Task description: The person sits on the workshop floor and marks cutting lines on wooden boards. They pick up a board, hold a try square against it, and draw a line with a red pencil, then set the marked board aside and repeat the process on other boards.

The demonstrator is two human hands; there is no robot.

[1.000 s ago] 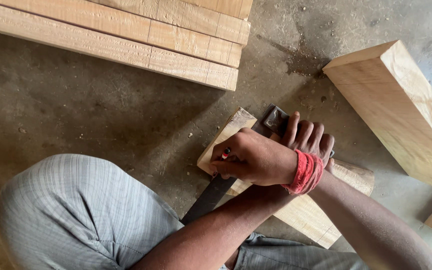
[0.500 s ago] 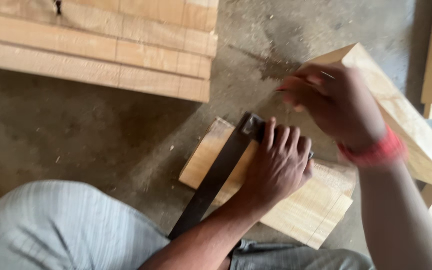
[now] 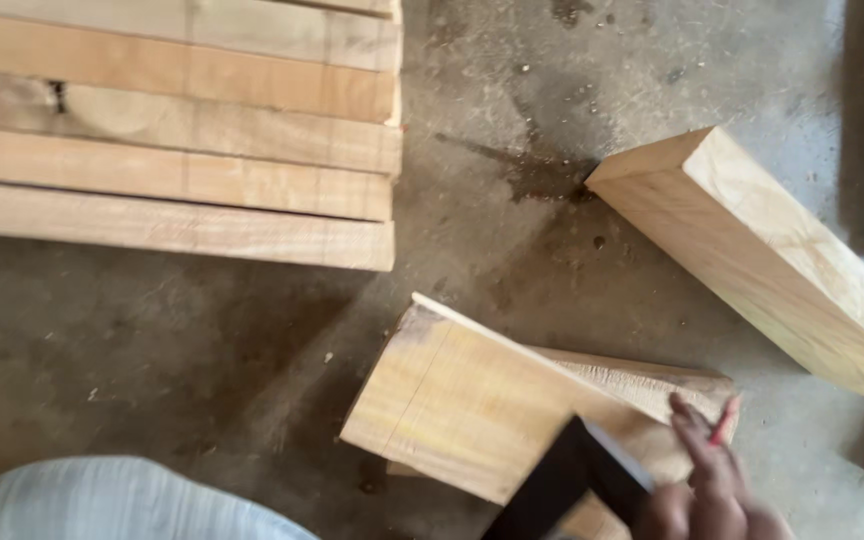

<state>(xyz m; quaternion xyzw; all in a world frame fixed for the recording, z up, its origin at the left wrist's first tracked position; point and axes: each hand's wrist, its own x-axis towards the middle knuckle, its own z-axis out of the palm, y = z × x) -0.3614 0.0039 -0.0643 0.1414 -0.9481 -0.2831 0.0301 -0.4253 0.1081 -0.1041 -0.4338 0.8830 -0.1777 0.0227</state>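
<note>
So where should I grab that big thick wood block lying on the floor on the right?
Probably across its narrow width near the squared-off end, coming down from above. The thick wood block lies flat and slanted on the concrete floor, with bare floor along both long sides there, so fingers fit on each side. Its far end runs out of view, so it may be heavy.

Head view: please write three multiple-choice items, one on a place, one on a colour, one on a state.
1. Where is the plank stack? A upper left, B lower right, C centre.
2. What colour is the tool blade? A yellow, B dark, C white.
3. How does the marked block lie? A standing on end, B flat, broad face up, C leaning on a wall.
Answers: 1 A, it fills the upper-left corner; 2 B, it looks nearly black; 3 B, its wide pale face points at the camera.
</note>
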